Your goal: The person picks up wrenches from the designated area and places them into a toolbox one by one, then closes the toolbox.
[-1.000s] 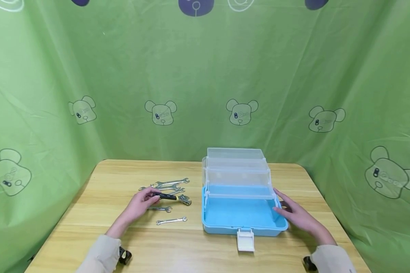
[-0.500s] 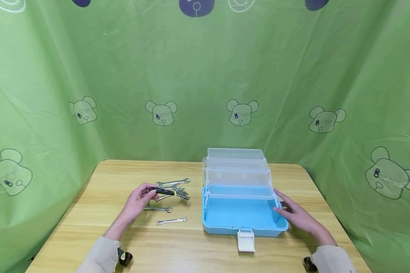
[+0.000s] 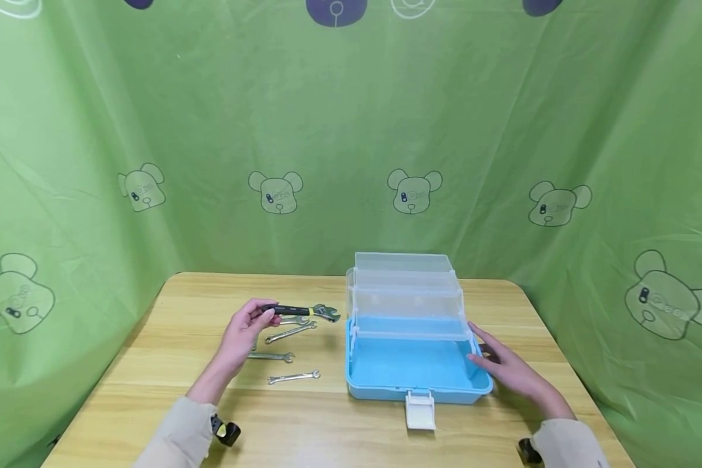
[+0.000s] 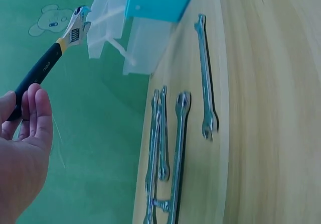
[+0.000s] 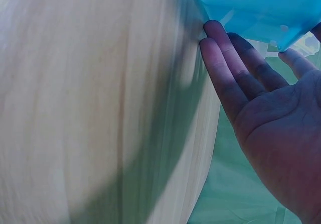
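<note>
My left hand [image 3: 242, 338] grips the black handle of an adjustable wrench [image 3: 292, 311], raised over the table with its metal head pointing right. Its yellow collar and adjusting screw show clearly in the left wrist view. Below lie several silver open-end wrenches [image 3: 293, 377], some partly overlapped by the hand and the held tool. To the right stands a light blue toolbox [image 3: 415, 364], its clear trays raised at the back. My right hand [image 3: 511, 370] holds the box's right wall, thumb over the rim and straight fingers [image 5: 220, 73] along the outside.
A white latch [image 3: 420, 413] hangs down at the box's front. The wooden table [image 3: 327, 435] ends at a green curtain [image 3: 339, 130] with bear prints, which also rises on both sides.
My left hand has lifted the adjustable wrench up and away from the other wrenches, its head now farther right. The right hand and toolbox stay in place.
</note>
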Available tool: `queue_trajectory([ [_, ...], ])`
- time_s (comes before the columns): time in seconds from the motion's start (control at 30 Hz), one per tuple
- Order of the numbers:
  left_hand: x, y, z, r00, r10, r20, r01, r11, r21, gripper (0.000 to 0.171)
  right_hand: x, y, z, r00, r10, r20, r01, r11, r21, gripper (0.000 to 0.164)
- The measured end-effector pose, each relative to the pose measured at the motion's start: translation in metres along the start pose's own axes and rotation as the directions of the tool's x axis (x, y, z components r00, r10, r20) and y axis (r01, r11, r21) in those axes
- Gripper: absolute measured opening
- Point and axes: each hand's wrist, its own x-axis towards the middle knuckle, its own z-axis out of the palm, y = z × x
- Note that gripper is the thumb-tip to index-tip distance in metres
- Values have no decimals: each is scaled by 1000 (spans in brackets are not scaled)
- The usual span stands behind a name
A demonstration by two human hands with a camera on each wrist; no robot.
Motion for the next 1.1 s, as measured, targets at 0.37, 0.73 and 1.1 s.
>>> queue_trajectory([
  [0.37, 10, 3, 26, 1000, 15, 11, -15, 999, -48, 29, 0, 3, 1, 1000, -12, -3, 12, 1000, 4, 76],
  [0.73, 26, 2, 64, 998, 33, 45, -31, 998, -59, 29, -1, 1, 0, 1000, -4, -3, 4, 1000, 2, 76],
  [1.1, 42, -5, 104, 996, 65, 55, -64, 998, -25, 28, -1, 0, 0, 1000, -7, -4, 7, 1000, 11, 77],
])
